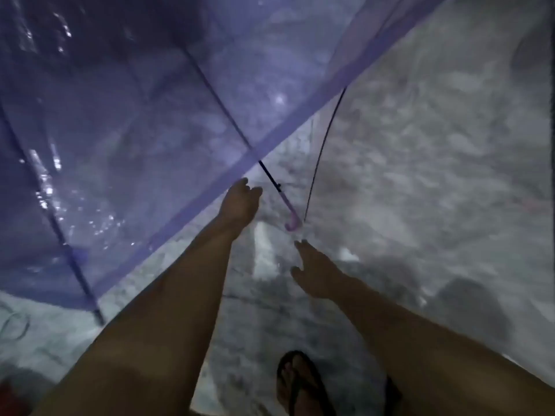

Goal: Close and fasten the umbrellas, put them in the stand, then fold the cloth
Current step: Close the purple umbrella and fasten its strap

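An open see-through purple umbrella [126,130] fills the upper left, lying tilted on its side. Its dark shaft runs down to a pink hooked handle [292,224] in the middle. My left hand [240,201] reaches out to the canopy's purple edge band, fingers loosely apart at the band, with nothing visibly gripped. My right hand [313,270] is spread open just below the hooked handle, a short gap away from it. A thin dark curved rib [322,151] stands right of the handle. The picture is blurred.
The mottled grey-white floor [435,190] spreads to the right and below. My foot in a dark flip-flop [300,382] stands at the bottom middle. A red object [7,394] shows at the bottom left corner. One umbrella rib tip [99,318] touches the floor.
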